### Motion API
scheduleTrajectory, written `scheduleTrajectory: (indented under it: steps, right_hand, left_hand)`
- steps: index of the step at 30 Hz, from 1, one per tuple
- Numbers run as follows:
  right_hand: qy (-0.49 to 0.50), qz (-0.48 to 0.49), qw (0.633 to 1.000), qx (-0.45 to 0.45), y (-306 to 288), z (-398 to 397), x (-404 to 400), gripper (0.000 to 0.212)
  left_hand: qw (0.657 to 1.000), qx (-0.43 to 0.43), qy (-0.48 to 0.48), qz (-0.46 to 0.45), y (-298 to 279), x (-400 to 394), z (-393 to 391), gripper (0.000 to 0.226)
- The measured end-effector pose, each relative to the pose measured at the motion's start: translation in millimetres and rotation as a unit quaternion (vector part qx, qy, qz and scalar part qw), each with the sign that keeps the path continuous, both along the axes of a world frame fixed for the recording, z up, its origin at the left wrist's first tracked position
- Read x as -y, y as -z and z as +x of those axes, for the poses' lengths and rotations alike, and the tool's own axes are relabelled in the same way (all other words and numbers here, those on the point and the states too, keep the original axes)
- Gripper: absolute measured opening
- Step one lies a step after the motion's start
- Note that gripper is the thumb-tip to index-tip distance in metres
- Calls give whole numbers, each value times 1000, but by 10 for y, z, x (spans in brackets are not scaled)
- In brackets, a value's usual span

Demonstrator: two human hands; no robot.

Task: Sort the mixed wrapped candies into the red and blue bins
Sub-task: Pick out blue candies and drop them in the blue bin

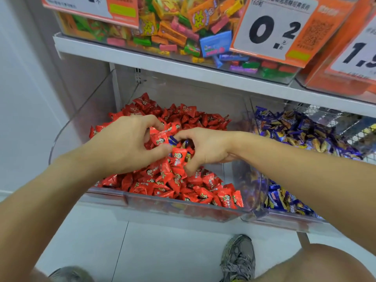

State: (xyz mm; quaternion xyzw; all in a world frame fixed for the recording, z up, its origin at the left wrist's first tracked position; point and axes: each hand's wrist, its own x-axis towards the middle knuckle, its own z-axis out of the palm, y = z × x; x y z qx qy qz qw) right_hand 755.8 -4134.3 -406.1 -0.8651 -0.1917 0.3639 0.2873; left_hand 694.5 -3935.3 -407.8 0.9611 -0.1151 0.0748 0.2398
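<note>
left hand: over the middle of the red bin, fingers curled, thumb and forefinger pinching a red candy.
right hand: just right of the left hand, fingertips nearly meeting it, fingers curled down into the pile; whether it grasps anything cannot be told.
blue candy: stray piece between the two hands, just right of the pinched red candy, lying among the reds.
red candies: heaped all round and below both hands, filling the clear red bin.
blue bin: clear bin right of the right wrist, touching the red bin's side wall; holds blue and gold candies.
shelf: white, above the hands; carries a clear tub of mixed bright candies.
price card: up and right of the hands, reads 0.2, orange border.
shoe: grey, on the white tiled floor below the bins.
</note>
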Motion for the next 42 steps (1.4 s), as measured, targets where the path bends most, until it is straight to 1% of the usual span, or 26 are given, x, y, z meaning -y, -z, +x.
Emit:
scheduleTrajectory:
  steps: [2, 3, 5, 7, 8, 10, 12, 13, 15, 17, 18, 19, 21, 22, 24, 26, 28, 29, 31, 33, 34, 36, 39, 41, 42]
  right_hand:
    - [-11, 41, 999, 22, -22, -24, -63, 63]
    - [-21, 48, 998, 34, -23, -38, -83, 63]
    - [-26, 62, 997, 46, 9, -75, -80, 72]
    - [-8, 76, 994, 74, 92, -126, -46, 79]
    - [10, 92, 992, 89, 133, -162, -26, 76]
    - [43, 122, 983, 130, 189, -227, -2, 60]
    - [44, 95, 974, 202, 187, -269, -4, 47]
    - [50, 98, 971, 213, 172, -294, -3, 42]
    - [85, 152, 967, 187, 173, -291, 8, 33]
    - [119, 201, 962, 143, 172, -283, -13, 27]
    - [116, 210, 960, 142, 178, -280, -26, 27]
    - [103, 209, 961, 152, 197, -272, -45, 28]
    - [77, 195, 963, 167, 216, -264, -82, 27]
    - [68, 180, 967, 166, 218, -256, -81, 27]
    - [59, 155, 974, 154, 221, -229, -47, 32]
    - [59, 144, 977, 149, 193, -234, -11, 27]
    - [61, 117, 969, 209, 172, -242, -7, 17]
    - [66, 105, 962, 242, 180, -245, -14, 16]
    - [75, 102, 953, 274, 175, -259, -23, 22]
    - [76, 110, 951, 277, 146, -242, -7, 28]
    - [80, 116, 951, 274, 125, -221, 13, 28]
    - [96, 138, 950, 263, 102, -159, 54, 21]
    - [129, 172, 952, 218, 81, -75, 83, 3]
    - [143, 159, 961, 177, 74, -58, 82, 20]
    - [138, 141, 967, 163, 69, -61, 72, 24]
  left_hand:
    - [999, -21, 20, 26, -13, -45, -43, 52]
    - [998, -41, 26, 35, -23, -82, -62, 56]
    - [995, -77, 38, 52, -30, -175, -78, 60]
    - [993, -85, 40, 66, -29, -266, -77, 59]
    - [994, -83, 37, 68, -24, -294, -72, 55]
    - [995, -79, 30, 62, -9, -310, -60, 44]
    - [994, -76, 26, 68, -1, -312, -47, 38]
    - [994, -77, 26, 73, -6, -306, -47, 36]
    - [995, -76, 14, 59, -33, -299, -56, 33]
    - [997, -82, -10, -7, -75, -242, -65, 26]
    - [996, -83, -21, -34, -90, -188, -68, 25]
    - [996, -77, -26, -39, -88, -134, -64, 34]
    - [997, -71, -17, -7, -48, -63, -50, 55]
    - [997, -72, -12, 0, -22, -54, -35, 56]
    - [996, -90, -4, -11, 10, -80, 10, 46]
    - [994, -107, 7, -25, 19, -128, 46, 39]
    - [992, -123, 17, -26, 9, -173, 50, 36]
    - [991, -128, 18, -24, 3, -192, 48, 32]
    - [992, -121, 8, -27, -9, -237, 51, 21]
    - [994, -100, -9, -33, -23, -296, 58, 15]
    - [995, -93, -14, -32, -25, -321, 59, 17]
    - [995, -90, -17, -30, -28, -345, 53, 21]
    - [995, -82, -44, -35, -41, -343, 27, 29]
    - [994, -73, -68, -41, -65, -338, 10, 36]
    - [994, -72, -72, -40, -68, -334, 4, 37]
